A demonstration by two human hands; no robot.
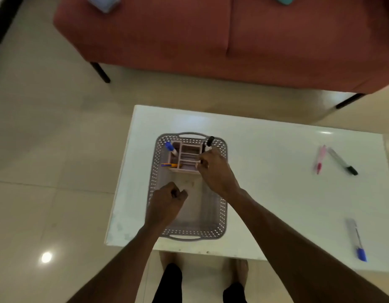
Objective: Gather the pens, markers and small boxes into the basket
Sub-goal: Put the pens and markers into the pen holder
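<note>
A grey perforated basket (pixel 222 215) stands on the left part of the white table (pixel 265 193). At its far end sits a pink compartment box (pixel 189 153) with a blue-capped marker (pixel 171 148), a black marker (pixel 209 142) and an orange pen (pixel 169 165) in it. My right hand (pixel 215 171) reaches over the basket, its fingertips pinched on the box's front right corner. My left hand (pixel 167 204) hovers over the basket's near half as a loose fist with nothing seen in it. On the table's right side lie a pink pen (pixel 319 159), a black-capped marker (pixel 342 161) and a blue-capped pen (pixel 356 239).
A red sofa (pixel 232 40) on black legs stands beyond the table's far edge. Beige floor tiles (pixel 47 149) lie to the left. My feet (pixel 239 272) are under the table's near edge.
</note>
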